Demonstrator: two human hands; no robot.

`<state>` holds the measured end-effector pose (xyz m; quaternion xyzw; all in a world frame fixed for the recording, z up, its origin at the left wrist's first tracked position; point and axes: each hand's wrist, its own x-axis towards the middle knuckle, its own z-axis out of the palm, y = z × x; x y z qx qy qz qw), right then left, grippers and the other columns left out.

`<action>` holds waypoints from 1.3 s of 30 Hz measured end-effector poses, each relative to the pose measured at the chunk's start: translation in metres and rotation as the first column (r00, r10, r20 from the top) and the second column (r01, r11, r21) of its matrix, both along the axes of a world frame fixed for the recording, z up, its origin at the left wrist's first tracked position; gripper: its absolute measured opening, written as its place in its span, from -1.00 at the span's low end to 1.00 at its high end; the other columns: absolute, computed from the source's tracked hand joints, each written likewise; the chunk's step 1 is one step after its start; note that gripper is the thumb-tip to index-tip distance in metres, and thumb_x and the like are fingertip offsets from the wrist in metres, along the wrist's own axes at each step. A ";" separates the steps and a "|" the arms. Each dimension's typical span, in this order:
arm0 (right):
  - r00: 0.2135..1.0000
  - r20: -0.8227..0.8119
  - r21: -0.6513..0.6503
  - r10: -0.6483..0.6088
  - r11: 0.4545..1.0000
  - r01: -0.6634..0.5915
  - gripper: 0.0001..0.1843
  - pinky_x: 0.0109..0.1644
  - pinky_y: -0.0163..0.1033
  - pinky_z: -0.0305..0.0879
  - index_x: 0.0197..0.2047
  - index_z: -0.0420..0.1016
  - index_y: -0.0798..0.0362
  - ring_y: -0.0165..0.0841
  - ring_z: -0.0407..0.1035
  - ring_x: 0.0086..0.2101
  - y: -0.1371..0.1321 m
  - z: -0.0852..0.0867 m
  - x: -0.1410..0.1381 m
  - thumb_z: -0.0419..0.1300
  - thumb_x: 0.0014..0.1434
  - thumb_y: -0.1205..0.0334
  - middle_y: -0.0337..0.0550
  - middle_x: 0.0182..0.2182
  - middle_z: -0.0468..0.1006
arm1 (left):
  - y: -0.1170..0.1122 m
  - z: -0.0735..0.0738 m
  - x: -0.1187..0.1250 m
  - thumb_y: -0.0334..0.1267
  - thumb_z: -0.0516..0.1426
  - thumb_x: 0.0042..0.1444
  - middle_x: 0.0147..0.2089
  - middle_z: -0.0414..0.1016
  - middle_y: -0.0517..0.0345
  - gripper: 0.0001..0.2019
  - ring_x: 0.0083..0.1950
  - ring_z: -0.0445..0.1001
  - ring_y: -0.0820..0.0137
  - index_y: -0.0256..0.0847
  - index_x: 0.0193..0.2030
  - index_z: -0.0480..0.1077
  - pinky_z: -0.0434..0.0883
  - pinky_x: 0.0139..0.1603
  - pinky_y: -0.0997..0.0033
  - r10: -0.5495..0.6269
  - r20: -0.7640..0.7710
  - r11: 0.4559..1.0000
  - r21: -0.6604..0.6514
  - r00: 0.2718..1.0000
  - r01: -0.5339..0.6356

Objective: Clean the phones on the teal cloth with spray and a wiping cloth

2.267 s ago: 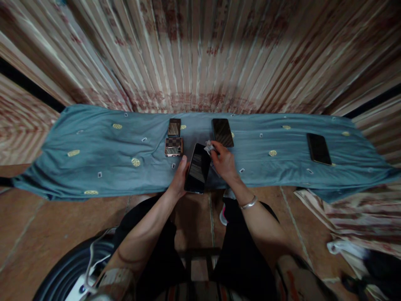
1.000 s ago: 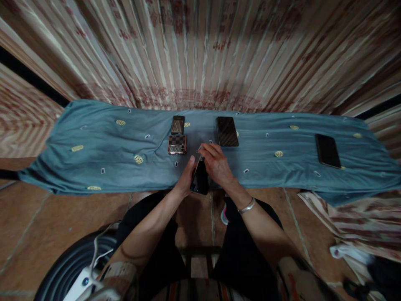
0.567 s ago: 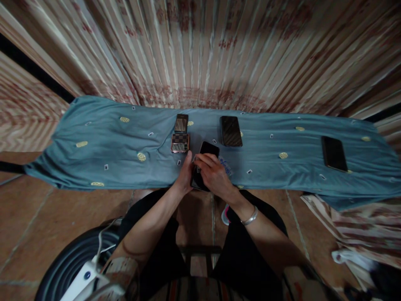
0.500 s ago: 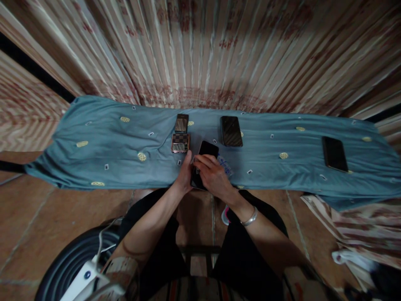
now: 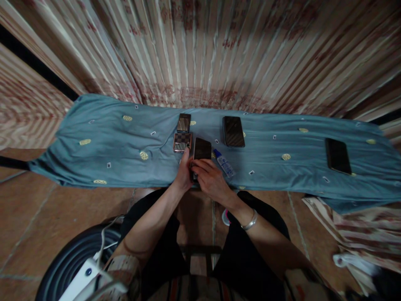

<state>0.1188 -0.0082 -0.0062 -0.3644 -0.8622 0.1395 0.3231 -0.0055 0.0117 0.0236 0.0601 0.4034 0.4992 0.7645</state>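
A black smartphone (image 5: 202,149) lies screen-up on the blue cloth (image 5: 103,148), just in front of me. My left hand (image 5: 184,174) grips its left edge. My right hand (image 5: 209,180) rests on the phone's lower part with the fingers curled and pressed on the screen; whether they pinch anything small is hidden. A small clear packet with blue print (image 5: 224,163) lies on the cloth just right of the phone. A silver bracelet (image 5: 249,223) circles my right wrist.
A small dark phone (image 5: 183,122) and a checkered folded phone (image 5: 182,142) lie left of centre. Another black phone (image 5: 233,131) lies behind the packet, a third (image 5: 338,155) far right. Striped curtains (image 5: 200,50) hang behind. A black tyre (image 5: 72,261) with a white device stands low left.
The phone went from being held up tilted in my left hand to lying flat on the cloth. My right hand moved onto its screen. The small packet now lies uncovered beside it.
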 end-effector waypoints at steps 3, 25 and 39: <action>1.000 -0.010 0.010 0.026 1.000 -0.026 -0.55 0.31 0.11 0.47 0.06 0.63 0.08 -0.12 0.42 0.18 -0.002 -0.001 -0.001 0.01 0.30 0.55 0.07 0.15 0.62 | 0.000 0.004 0.000 0.19 -0.07 0.41 -0.39 0.61 0.08 -0.40 -0.29 0.63 0.32 -0.28 -0.12 0.59 0.52 -0.30 0.42 0.019 0.006 1.000 -0.001 1.000 -0.019; 0.994 -0.043 -0.021 0.102 0.994 -0.103 -0.62 0.27 0.09 0.50 -0.05 0.66 -0.01 -0.17 0.43 0.13 -0.009 0.002 -0.004 0.08 0.29 0.51 -0.03 0.11 0.64 | 0.006 0.000 -0.014 0.24 -0.16 0.41 -0.22 0.67 -0.03 -0.31 -0.20 0.65 0.23 -0.27 0.11 0.57 0.55 -0.17 0.30 0.018 -0.037 0.997 0.075 0.999 -0.016; 0.997 -0.004 0.052 0.078 0.996 -0.077 -0.62 0.25 0.09 0.51 -0.11 0.65 0.03 -0.16 0.44 0.14 -0.006 0.001 0.004 0.05 0.28 0.53 0.00 0.10 0.64 | 0.009 0.016 -0.017 0.24 -0.25 0.42 -0.07 0.69 -0.09 -0.25 0.04 0.64 0.10 -0.26 0.21 0.52 0.52 0.09 0.12 0.073 0.027 0.994 0.073 0.997 -0.075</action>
